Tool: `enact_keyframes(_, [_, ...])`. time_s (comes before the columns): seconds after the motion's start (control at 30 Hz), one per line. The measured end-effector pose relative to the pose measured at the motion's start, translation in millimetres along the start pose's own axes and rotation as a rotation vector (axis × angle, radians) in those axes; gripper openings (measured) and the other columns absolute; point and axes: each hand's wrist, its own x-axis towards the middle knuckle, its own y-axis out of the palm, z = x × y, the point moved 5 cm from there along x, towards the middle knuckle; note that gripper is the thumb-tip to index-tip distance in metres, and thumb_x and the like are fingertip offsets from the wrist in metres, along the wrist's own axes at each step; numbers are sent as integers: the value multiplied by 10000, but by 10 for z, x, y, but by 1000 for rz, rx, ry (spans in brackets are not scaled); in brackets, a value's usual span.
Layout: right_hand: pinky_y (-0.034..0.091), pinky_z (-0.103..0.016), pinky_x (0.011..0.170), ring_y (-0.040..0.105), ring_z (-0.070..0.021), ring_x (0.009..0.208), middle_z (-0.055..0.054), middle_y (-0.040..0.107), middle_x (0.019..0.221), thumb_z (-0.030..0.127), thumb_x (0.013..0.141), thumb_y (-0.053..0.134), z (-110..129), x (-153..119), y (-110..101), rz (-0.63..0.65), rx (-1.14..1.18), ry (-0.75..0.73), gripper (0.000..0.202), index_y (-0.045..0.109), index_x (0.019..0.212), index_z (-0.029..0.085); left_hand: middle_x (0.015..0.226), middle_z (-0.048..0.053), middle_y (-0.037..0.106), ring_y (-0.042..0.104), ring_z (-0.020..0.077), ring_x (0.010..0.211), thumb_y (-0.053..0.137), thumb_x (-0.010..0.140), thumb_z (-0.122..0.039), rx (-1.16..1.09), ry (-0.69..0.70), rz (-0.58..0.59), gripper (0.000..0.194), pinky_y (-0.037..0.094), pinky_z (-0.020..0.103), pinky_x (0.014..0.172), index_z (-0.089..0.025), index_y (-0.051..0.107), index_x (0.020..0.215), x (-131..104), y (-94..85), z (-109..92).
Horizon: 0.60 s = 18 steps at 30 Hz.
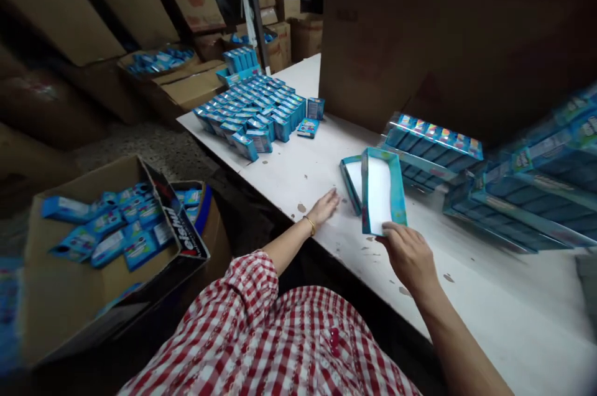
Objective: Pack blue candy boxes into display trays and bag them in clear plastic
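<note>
My right hand grips the near end of a shallow blue open-topped tray box with a white inside. Behind it, to the left, a second blue tray box lies on the white table, partly covered by the first. My left hand rests on the table just left of the trays, fingers stretched out, holding nothing. Farther off on the table stand many small blue cartons packed in rows, with a loose carton lying at their right side.
To the right are filled display trays of blue cartons and stacked trays. A cardboard box with loose blue cartons stands at the left, below the table edge. A large brown cardboard sheet rises behind the table. More boxes fill the background.
</note>
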Motion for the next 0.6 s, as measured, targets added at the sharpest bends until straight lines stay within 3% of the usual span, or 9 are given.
enact_keyframes(0.1, [358, -327, 797, 551, -200, 914, -49, 648, 1018, 241, 893, 465, 341, -213, -24, 17, 99, -164, 129, 585, 850, 225, 1135, 146, 609, 619, 175, 856, 581, 762, -517, -10, 51, -238, 476, 449, 275, 727, -163, 591, 1080, -458, -448, 102])
enact_keyframes(0.23, [378, -327, 736, 562, -185, 783, -56, 657, 885, 214, 896, 449, 848, -180, 354, 109, 118, -244, 190, 599, 781, 195, 895, 116, 664, 590, 124, 687, 540, 799, -485, 7, 12, -395, 394, 434, 249, 652, -130, 619, 950, -1018, -899, 343])
enact_keyframes(0.3, [390, -333, 696, 566, -195, 754, -75, 659, 880, 225, 886, 470, 1011, -64, 566, 157, 92, -182, 177, 615, 793, 182, 912, 106, 661, 589, 121, 690, 547, 798, -468, 3, 34, -419, 377, 435, 244, 649, -143, 609, 978, -1183, -970, 442])
enact_keyframes(0.37, [414, -352, 734, 572, -232, 881, -108, 646, 1043, 254, 872, 500, 1070, 17, 676, 151, 89, -108, 172, 626, 945, 163, 999, 104, 647, 597, 122, 719, 568, 788, -451, 2, 69, -428, 384, 446, 246, 664, -170, 585, 1050, -1274, -970, 500])
enact_keyframes(0.47, [393, -413, 913, 477, -270, 1136, -107, 523, 1290, 317, 874, 498, 980, -75, 631, 75, 152, -47, 351, 540, 1187, 166, 1127, 107, 604, 610, 139, 805, 589, 781, -412, 70, 135, -446, 412, 462, 253, 696, -198, 553, 1131, -1326, -943, 493])
enact_keyframes(0.6, [416, -421, 943, 490, -236, 1134, -96, 543, 1259, 330, 892, 457, 683, -449, 444, 2, 323, 37, 297, 582, 1124, 194, 1126, 117, 607, 610, 172, 891, 592, 782, -370, 221, 248, -458, 399, 478, 279, 747, -169, 573, 1126, -1275, -1010, 304])
